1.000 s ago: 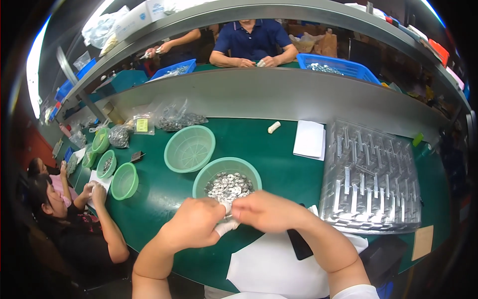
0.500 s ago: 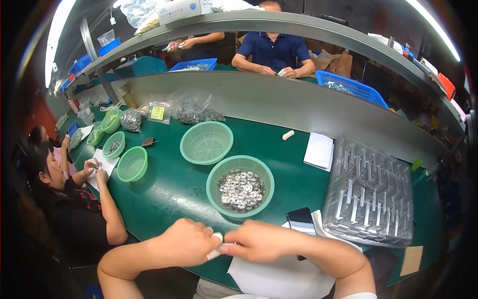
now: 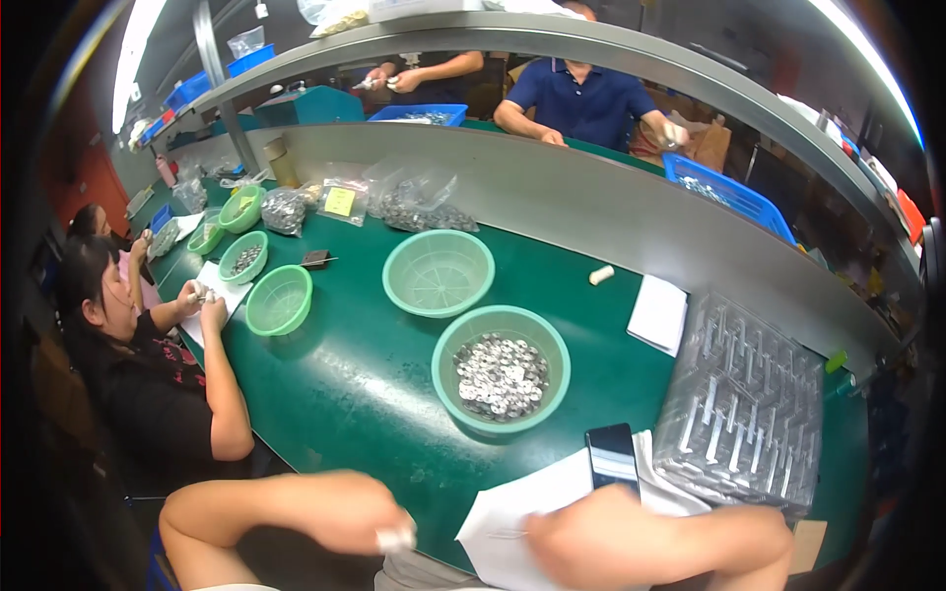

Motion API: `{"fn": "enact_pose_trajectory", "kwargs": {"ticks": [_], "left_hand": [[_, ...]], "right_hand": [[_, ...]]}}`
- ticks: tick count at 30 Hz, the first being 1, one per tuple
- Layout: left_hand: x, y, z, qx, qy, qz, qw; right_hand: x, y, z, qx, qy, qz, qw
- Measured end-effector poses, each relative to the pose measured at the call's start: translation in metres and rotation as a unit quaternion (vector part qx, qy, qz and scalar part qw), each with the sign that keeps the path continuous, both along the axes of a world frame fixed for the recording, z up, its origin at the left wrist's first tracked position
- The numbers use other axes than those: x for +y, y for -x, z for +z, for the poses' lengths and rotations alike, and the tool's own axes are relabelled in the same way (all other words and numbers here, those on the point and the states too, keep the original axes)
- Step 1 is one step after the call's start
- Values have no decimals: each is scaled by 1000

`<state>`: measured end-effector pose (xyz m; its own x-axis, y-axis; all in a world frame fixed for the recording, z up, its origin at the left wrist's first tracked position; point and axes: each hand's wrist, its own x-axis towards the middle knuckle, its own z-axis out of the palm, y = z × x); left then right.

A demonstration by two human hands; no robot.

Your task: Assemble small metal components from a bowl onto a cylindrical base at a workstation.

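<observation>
My left hand [image 3: 355, 517] is curled in above my lap at the near table edge, a white covering on its fingertips. Whatever its fingers may hold is hidden. Over the white paper [image 3: 537, 492], my right hand [image 3: 591, 537] is closed and blurred by motion. A thin, pale, stick-like thing [image 3: 507, 534] juts from its fingers toward the left. Beyond the hands stands a green plastic basket [image 3: 441, 394] holding many small round metal parts [image 3: 501, 374] with holes. A dark phone [image 3: 613, 458] lies on the paper beside my right hand.
Behind the basket is another green basket [image 3: 404, 291]. At right stand clear plastic trays [image 3: 739, 404] with metal strips. Left are a smaller green basket [image 3: 258, 317] and a seated co-worker [image 3: 148, 384]. A grey partition [image 3: 552, 207] crosses the far side, another person beyond it.
My hands, together before, have moved apart: the left one toward the left and down, the right one toward the right over the paper. The view has shifted slightly. A person opposite has reached toward a blue basket.
</observation>
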<state>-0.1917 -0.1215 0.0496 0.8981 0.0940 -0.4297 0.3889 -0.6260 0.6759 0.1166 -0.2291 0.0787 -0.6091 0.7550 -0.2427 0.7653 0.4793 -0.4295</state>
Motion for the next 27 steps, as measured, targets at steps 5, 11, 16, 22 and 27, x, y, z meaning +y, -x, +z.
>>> {"fn": "enact_pose_trajectory", "kwargs": {"ticks": [5, 11, 16, 22, 27], "left_hand": [[52, 51, -45, -74, 117, 489, 861], [96, 31, -29, -144, -70, 530, 833], [104, 3, -36, -195, 1, 506, 840], [106, -42, -36, -125, 18, 449, 885], [143, -41, -38, -107, -43, 459, 881]], "right_hand": [[16, -16, 10, 149, -52, -124, 980], [40, -2, 7, 187, 32, -65, 980], [45, -2, 14, 245, 23, -61, 967], [48, -18, -2, 285, 26, -74, 955], [45, -35, 2, 328, 3, -86, 941]]}}
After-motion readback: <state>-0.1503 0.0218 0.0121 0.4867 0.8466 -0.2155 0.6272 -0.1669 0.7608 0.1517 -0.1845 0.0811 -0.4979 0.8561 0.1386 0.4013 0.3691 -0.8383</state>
